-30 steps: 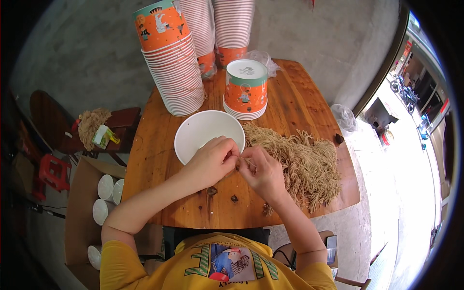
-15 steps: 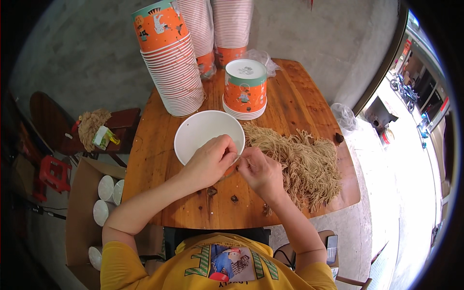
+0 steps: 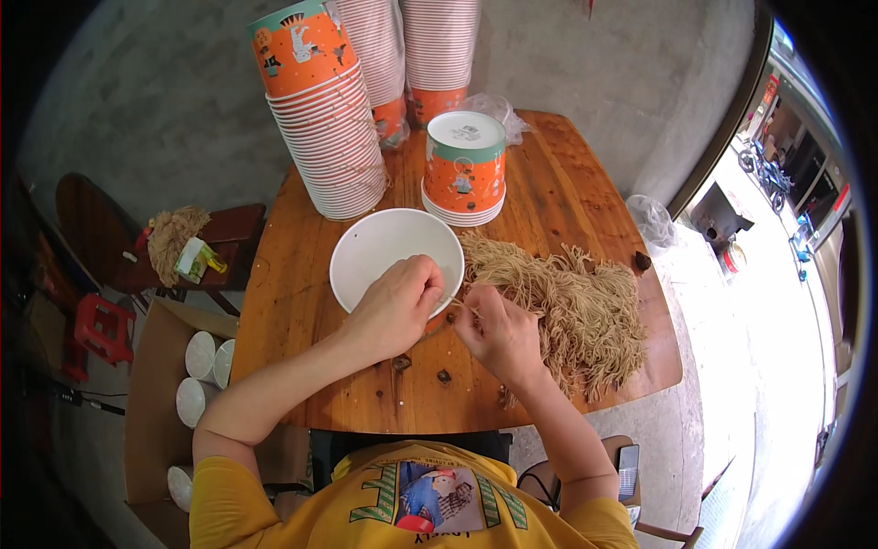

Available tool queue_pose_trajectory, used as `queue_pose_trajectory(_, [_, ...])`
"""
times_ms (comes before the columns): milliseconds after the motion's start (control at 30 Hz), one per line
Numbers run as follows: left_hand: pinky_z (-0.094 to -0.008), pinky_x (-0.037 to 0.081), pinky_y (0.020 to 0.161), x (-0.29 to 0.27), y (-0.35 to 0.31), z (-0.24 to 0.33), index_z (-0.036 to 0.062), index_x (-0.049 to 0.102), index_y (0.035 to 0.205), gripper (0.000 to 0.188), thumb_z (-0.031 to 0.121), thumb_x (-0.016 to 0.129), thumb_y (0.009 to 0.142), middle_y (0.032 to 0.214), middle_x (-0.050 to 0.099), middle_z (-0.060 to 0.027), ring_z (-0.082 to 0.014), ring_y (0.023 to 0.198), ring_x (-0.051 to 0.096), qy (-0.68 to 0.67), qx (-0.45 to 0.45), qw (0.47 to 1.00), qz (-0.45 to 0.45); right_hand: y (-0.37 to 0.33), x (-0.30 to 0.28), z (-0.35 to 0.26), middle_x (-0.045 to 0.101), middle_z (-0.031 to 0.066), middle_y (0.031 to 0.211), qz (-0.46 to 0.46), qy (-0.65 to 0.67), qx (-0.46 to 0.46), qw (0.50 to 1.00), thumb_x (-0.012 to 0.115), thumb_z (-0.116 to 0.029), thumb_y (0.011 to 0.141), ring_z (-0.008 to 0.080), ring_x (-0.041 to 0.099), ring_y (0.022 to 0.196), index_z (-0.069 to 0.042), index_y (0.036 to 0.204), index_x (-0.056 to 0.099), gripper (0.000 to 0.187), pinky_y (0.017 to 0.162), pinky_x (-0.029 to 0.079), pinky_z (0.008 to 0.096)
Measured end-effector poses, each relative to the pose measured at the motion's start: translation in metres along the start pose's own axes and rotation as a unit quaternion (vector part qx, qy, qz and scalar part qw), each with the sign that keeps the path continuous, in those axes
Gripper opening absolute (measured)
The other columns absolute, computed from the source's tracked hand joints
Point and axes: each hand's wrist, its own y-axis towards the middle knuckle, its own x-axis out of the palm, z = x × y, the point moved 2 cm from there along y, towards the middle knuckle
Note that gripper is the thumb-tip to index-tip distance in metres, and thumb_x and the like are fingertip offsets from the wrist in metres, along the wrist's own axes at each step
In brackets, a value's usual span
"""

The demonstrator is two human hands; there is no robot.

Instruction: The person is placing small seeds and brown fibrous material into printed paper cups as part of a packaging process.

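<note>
A white-lined paper bucket [image 3: 370,252] stands mouth up near the middle of the wooden table. Over its near right rim, my left hand [image 3: 398,306] is closed, fingertips pinched together inside the mouth. Just right of the rim, my right hand [image 3: 498,334] is closed in a pinch as well. A short piece of tan string [image 3: 455,299] spans the small gap between the two hands; its ends are hidden in the fingers. Right of my right hand lies a thick heap of tan strings [image 3: 585,316].
Behind the bucket stand an upturned orange bucket stack [image 3: 465,174] and a tall leaning stack [image 3: 325,137], with plastic-wrapped stacks [image 3: 441,46] farther back. A cardboard box [image 3: 151,412] with white-topped buckets stands left of the table. A stool [image 3: 103,328] is beyond it.
My right hand has shifted slightly right and down, away from my left hand, so the gap between them is wider and the string shows in it. The left hand stays nearly in place.
</note>
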Motion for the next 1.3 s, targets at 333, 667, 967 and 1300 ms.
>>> queue_pose_trajectory(333, [-0.0432, 0.046, 0.076, -0.002, 0.001, 0.003, 0.0027, 0.045, 0.093, 0.011, 0.004, 0.056, 0.091, 0.089, 0.057, -0.0144, -0.0344, 0.086, 0.056, -0.007, 0.013, 1.0, 0.002, 0.003, -0.005, -0.008, 0.062, 0.0083, 0.069, 0.005, 0.062, 0.02, 0.998, 0.069, -0.009, 0.082, 0.0244, 0.063, 0.056, -0.008, 0.09, 0.06, 0.013, 0.05, 0.05, 0.0351])
queue_pose_trajectory(667, [-0.0418, 0.047, 0.07, -0.01, -0.007, 0.002, 0.004, 0.047, 0.096, 0.016, 0.013, 0.06, 0.092, 0.087, 0.06, -0.0129, -0.0313, 0.08, 0.06, 0.048, -0.05, 0.998, 0.008, -0.002, -0.016, -0.007, 0.062, 0.0097, 0.079, -0.101, 0.121, 0.105, 0.982, 0.066, -0.013, 0.087, 0.0309, 0.065, 0.069, -0.007, 0.09, 0.058, 0.01, 0.06, 0.052, 0.0401])
queue_pose_trajectory(967, [-0.0379, 0.048, 0.073, -0.034, -0.043, -0.009, 0.0065, 0.056, 0.091, 0.018, 0.023, 0.064, 0.09, 0.088, 0.06, -0.0084, -0.0286, 0.084, 0.06, 0.228, 0.167, 0.957, -0.068, 0.051, -0.047, -0.008, 0.059, 0.0089, 0.085, -0.156, 0.125, -0.02, 0.98, 0.07, -0.008, 0.085, 0.0255, 0.06, 0.075, -0.004, 0.089, 0.063, 0.01, 0.063, 0.048, 0.0348])
queue_pose_trajectory(1300, [-0.0411, 0.037, 0.102, -0.043, -0.055, -0.007, 0.006, 0.06, 0.098, 0.018, 0.021, 0.063, 0.09, 0.089, 0.064, -0.0072, -0.0267, 0.093, 0.06, 0.053, 0.016, 0.998, 0.038, 0.05, 0.02, -0.016, 0.064, 0.0031, 0.076, -0.17, 0.257, 0.058, 0.95, 0.065, -0.006, 0.092, 0.0105, 0.059, 0.063, -0.002, 0.095, 0.061, 0.006, 0.058, 0.048, 0.0262])
